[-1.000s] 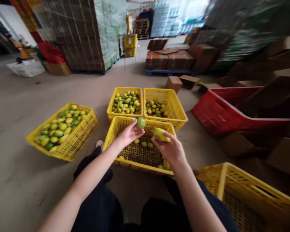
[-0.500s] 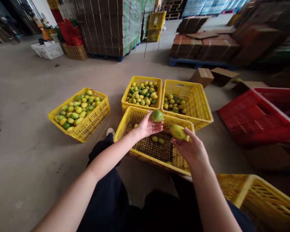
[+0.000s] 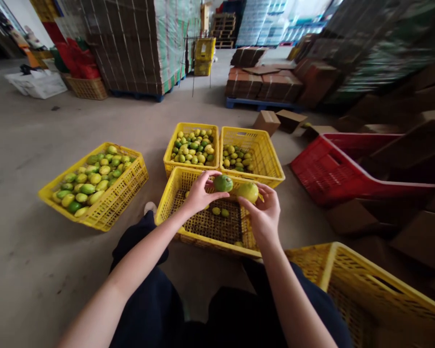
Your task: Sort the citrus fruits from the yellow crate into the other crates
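Note:
My left hand is closed on a green lemon, thumb below and fingers above. Beside it my right hand grips a yellow lemon between thumb and fingers. Both fruits are held close together over the near yellow crate, which has a few lemons on its slatted bottom. Behind it stand two more yellow crates: the back left crate is well filled with mixed green and yellow lemons, and the back right crate holds a smaller heap at its left side.
A full yellow crate of lemons stands on the floor at my left. Another yellow crate is by my right leg. At the right are a red crate and cardboard boxes. Stacked cardboard on a blue pallet is farther back.
My view has turned right, so the scene has shifted left. My left hand has gone from an open palm to fingers closed round the green lemon. The right hand has turned the yellow lemon.

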Demonstrator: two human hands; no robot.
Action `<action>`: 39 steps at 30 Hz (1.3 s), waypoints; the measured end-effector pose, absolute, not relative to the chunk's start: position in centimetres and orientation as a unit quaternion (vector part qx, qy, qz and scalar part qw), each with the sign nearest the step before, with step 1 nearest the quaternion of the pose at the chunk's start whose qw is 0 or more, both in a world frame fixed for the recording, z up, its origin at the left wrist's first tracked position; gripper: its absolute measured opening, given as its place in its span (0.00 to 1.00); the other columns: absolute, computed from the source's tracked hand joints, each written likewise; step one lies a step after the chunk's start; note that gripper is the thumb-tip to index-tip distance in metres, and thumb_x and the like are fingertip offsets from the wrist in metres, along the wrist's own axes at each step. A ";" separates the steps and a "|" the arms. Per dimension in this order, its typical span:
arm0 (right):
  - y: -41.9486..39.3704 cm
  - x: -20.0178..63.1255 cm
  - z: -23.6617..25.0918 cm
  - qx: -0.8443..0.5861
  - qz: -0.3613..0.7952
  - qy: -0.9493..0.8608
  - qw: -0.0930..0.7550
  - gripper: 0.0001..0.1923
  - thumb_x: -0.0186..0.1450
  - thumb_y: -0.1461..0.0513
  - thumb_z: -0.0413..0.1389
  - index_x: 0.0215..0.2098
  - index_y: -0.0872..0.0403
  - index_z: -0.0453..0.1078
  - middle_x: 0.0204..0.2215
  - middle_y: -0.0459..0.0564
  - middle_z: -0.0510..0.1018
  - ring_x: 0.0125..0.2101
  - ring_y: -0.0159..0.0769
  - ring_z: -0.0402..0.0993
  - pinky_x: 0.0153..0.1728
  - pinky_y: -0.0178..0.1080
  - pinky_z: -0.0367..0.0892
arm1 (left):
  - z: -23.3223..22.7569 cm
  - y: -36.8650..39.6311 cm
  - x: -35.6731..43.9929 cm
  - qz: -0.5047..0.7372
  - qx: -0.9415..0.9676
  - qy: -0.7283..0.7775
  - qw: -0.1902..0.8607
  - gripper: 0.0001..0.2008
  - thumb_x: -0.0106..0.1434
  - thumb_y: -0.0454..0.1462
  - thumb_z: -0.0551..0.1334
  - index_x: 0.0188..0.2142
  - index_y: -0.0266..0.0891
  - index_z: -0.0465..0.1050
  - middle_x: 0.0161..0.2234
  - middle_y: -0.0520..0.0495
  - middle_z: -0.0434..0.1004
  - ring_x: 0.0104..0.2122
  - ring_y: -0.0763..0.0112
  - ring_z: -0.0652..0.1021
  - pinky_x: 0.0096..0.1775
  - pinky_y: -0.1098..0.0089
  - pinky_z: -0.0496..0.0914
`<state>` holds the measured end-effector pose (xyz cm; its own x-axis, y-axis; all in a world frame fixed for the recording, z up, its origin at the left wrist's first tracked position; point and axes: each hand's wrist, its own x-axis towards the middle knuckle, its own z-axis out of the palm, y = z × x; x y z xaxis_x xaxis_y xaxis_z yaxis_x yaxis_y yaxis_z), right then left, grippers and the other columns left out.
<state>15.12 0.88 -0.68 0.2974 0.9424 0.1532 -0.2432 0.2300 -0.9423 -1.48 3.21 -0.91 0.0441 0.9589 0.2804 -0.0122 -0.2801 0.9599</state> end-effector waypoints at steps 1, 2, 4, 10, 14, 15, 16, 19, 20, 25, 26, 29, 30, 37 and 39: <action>0.8 15.2 -0.7 -0.436 0.421 -0.422 0.674 0.28 0.42 0.67 0.69 0.41 0.49 0.70 0.40 0.42 0.76 0.40 0.34 0.74 0.42 0.37 0.71 | -0.8 3.1 -1.6 0.550 0.588 0.414 0.425 0.25 0.47 0.40 0.75 0.44 0.44 0.72 0.47 0.44 0.75 0.42 0.65 0.75 0.47 0.65 0.69; 0.6 15.2 -0.8 -0.436 0.405 -0.446 0.669 0.29 0.43 0.67 0.69 0.42 0.49 0.70 0.42 0.43 0.75 0.42 0.35 0.73 0.43 0.37 0.70 | -0.8 3.0 -1.6 0.546 0.597 0.415 0.417 0.24 0.47 0.41 0.75 0.44 0.44 0.72 0.48 0.44 0.75 0.41 0.64 0.75 0.47 0.65 0.69; 0.4 15.2 -0.9 -0.440 0.371 -0.490 0.654 0.28 0.44 0.68 0.67 0.43 0.48 0.71 0.45 0.45 0.73 0.45 0.37 0.71 0.43 0.37 0.70 | -0.9 2.9 -1.6 0.540 0.608 0.412 0.412 0.24 0.48 0.41 0.74 0.44 0.44 0.72 0.49 0.44 0.74 0.41 0.65 0.74 0.45 0.65 0.69; 0.0 14.9 -0.7 -0.456 0.322 -0.506 0.658 0.25 0.44 0.68 0.68 0.41 0.49 0.75 0.43 0.46 0.71 0.46 0.38 0.69 0.44 0.39 0.70 | -1.1 3.0 -1.3 0.533 0.608 0.413 0.418 0.24 0.48 0.41 0.74 0.44 0.45 0.72 0.48 0.45 0.75 0.40 0.65 0.74 0.43 0.65 0.70; 0.0 14.9 -0.1 -0.431 0.393 -0.464 0.666 0.26 0.44 0.67 0.69 0.42 0.48 0.74 0.40 0.45 0.76 0.41 0.36 0.73 0.44 0.40 0.71 | -1.2 3.2 -1.0 0.538 0.571 0.395 0.477 0.25 0.47 0.42 0.75 0.44 0.44 0.72 0.49 0.44 0.75 0.41 0.66 0.76 0.45 0.64 0.70; 0.0 14.9 -0.1 -0.422 0.413 -0.454 0.667 0.26 0.45 0.66 0.69 0.43 0.48 0.74 0.40 0.44 0.77 0.40 0.36 0.73 0.43 0.40 0.71 | -1.3 3.3 -0.9 0.541 0.553 0.386 0.501 0.26 0.46 0.42 0.75 0.44 0.43 0.72 0.49 0.44 0.75 0.41 0.65 0.76 0.45 0.64 0.70; 0.1 15.0 -0.1 -0.414 0.428 -0.445 0.669 0.26 0.45 0.66 0.69 0.43 0.48 0.74 0.39 0.44 0.78 0.39 0.35 0.74 0.43 0.39 0.72 | -1.3 3.4 -0.9 0.545 0.533 0.378 0.525 0.26 0.45 0.43 0.75 0.44 0.42 0.73 0.48 0.43 0.76 0.42 0.65 0.77 0.46 0.64 0.70; 0.3 15.1 -0.1 -0.395 0.462 -0.411 0.680 0.23 0.47 0.64 0.69 0.42 0.48 0.75 0.38 0.42 0.80 0.38 0.33 0.75 0.43 0.37 0.71 | -1.5 3.7 -0.9 0.550 0.471 0.361 0.588 0.28 0.43 0.45 0.76 0.44 0.39 0.74 0.46 0.42 0.78 0.46 0.62 0.76 0.48 0.64 0.70; 0.4 15.2 -0.1 -0.390 0.476 -0.398 0.681 0.22 0.48 0.64 0.69 0.41 0.48 0.75 0.37 0.41 0.80 0.37 0.32 0.75 0.42 0.36 0.71 | -1.6 3.7 -0.9 0.546 0.451 0.358 0.608 0.29 0.43 0.46 0.76 0.44 0.39 0.74 0.46 0.42 0.78 0.46 0.61 0.77 0.47 0.64 0.71; 0.6 15.4 0.1 -0.370 0.572 -0.310 0.663 0.17 0.47 0.60 0.70 0.36 0.51 0.76 0.31 0.41 0.80 0.30 0.29 0.75 0.32 0.31 0.72 | -1.7 3.7 -1.1 0.519 0.383 0.330 0.690 0.30 0.44 0.50 0.75 0.42 0.36 0.75 0.42 0.41 0.80 0.43 0.62 0.79 0.43 0.65 0.73; 0.6 15.4 0.1 -0.366 0.587 -0.298 0.658 0.17 0.47 0.59 0.70 0.35 0.51 0.76 0.31 0.41 0.81 0.29 0.30 0.76 0.32 0.32 0.73 | -1.7 3.7 -1.0 0.517 0.373 0.325 0.699 0.29 0.44 0.51 0.74 0.41 0.35 0.76 0.41 0.41 0.80 0.42 0.62 0.79 0.43 0.65 0.74; 0.8 15.5 -0.1 -0.362 0.610 -0.281 0.646 0.17 0.47 0.56 0.70 0.34 0.52 0.76 0.32 0.43 0.82 0.30 0.33 0.78 0.33 0.35 0.75 | -1.5 3.5 -0.7 0.515 0.339 0.316 0.721 0.27 0.47 0.52 0.73 0.38 0.34 0.76 0.37 0.40 0.81 0.41 0.61 0.80 0.43 0.64 0.75; 0.9 15.6 -0.3 -0.363 0.614 -0.279 0.643 0.17 0.47 0.55 0.70 0.33 0.51 0.77 0.32 0.44 0.82 0.30 0.35 0.78 0.34 0.37 0.76 | -1.5 3.5 -0.6 0.515 0.328 0.316 0.726 0.26 0.49 0.52 0.72 0.38 0.34 0.76 0.37 0.40 0.81 0.40 0.61 0.80 0.44 0.64 0.75; 1.1 15.6 -0.7 -0.360 0.616 -0.298 0.634 0.15 0.49 0.53 0.69 0.32 0.50 0.77 0.32 0.45 0.82 0.32 0.37 0.79 0.36 0.39 0.77 | -1.4 3.6 -0.3 0.513 0.302 0.326 0.735 0.24 0.53 0.52 0.70 0.38 0.33 0.75 0.37 0.39 0.81 0.36 0.63 0.80 0.44 0.62 0.73; 1.2 15.6 -0.9 -0.365 0.607 -0.301 0.639 0.15 0.49 0.54 0.69 0.33 0.50 0.76 0.33 0.46 0.82 0.32 0.37 0.79 0.34 0.39 0.76 | -1.5 3.7 -0.3 0.529 0.338 0.344 0.698 0.23 0.50 0.48 0.73 0.40 0.35 0.74 0.39 0.41 0.79 0.37 0.64 0.79 0.45 0.62 0.73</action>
<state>15.63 1.18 -0.87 0.0816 0.9949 -0.0589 -0.5561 -0.0036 -0.8311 -0.25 3.71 -1.50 0.2035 0.9713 -0.1230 -0.5054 0.2118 0.8365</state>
